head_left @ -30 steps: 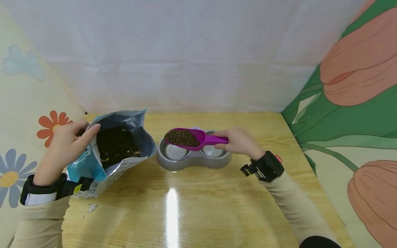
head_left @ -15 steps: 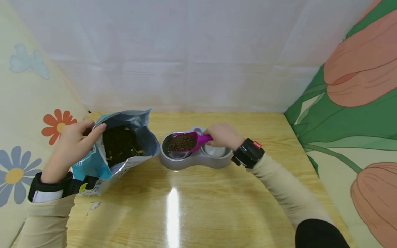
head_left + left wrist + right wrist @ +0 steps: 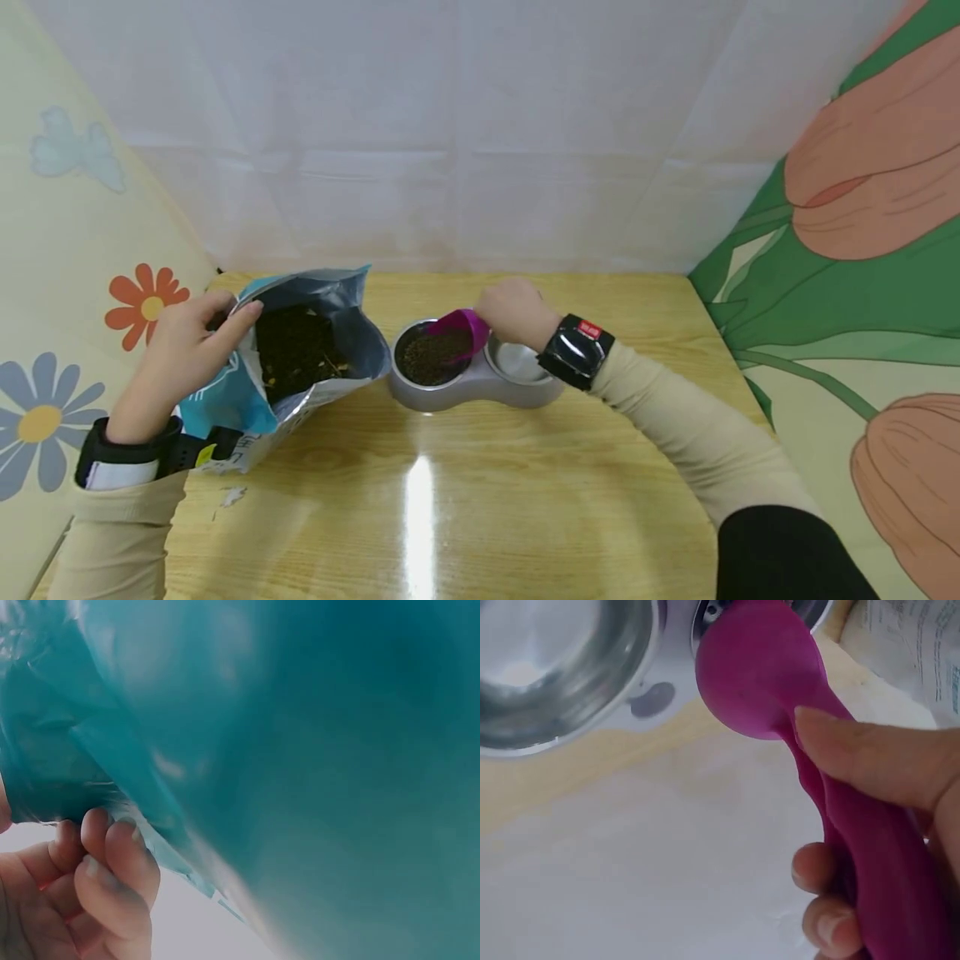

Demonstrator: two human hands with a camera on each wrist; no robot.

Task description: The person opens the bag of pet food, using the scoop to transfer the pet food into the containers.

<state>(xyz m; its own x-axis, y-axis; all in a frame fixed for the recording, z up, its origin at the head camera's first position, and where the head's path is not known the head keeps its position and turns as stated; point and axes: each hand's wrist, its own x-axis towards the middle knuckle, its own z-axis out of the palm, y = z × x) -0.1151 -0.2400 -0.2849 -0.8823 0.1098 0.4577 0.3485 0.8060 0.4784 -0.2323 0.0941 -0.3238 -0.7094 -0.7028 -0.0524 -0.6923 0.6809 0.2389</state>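
Note:
My left hand (image 3: 176, 358) pinches the near-left rim of an open blue and silver pet food bag (image 3: 228, 400), which leans with its mouth toward the bowls. Dark brown kibble lies inside the bag. In the left wrist view its blue side (image 3: 337, 780) fills most of the frame, with curled fingers (image 3: 120, 862) below. My right hand (image 3: 517, 315) grips a magenta scoop (image 3: 474, 327) by its handle, tipped down into the left cup of a grey double pet bowl (image 3: 480, 390). Brown kibble (image 3: 427, 358) covers that cup's bottom. The right wrist view shows the scoop's rounded back (image 3: 757, 667).
The right metal cup (image 3: 519, 363) of the double bowl holds no visible kibble. A small white scrap (image 3: 233, 497) lies on the wooden table (image 3: 525, 500) at the left. A white cloth backdrop (image 3: 450, 167) and painted side panels stand around the table.
My right hand has moved left and turned over, tipping the loaded scoop into the left cup. Kibble now lies in that cup. My left hand still holds the bag's rim.

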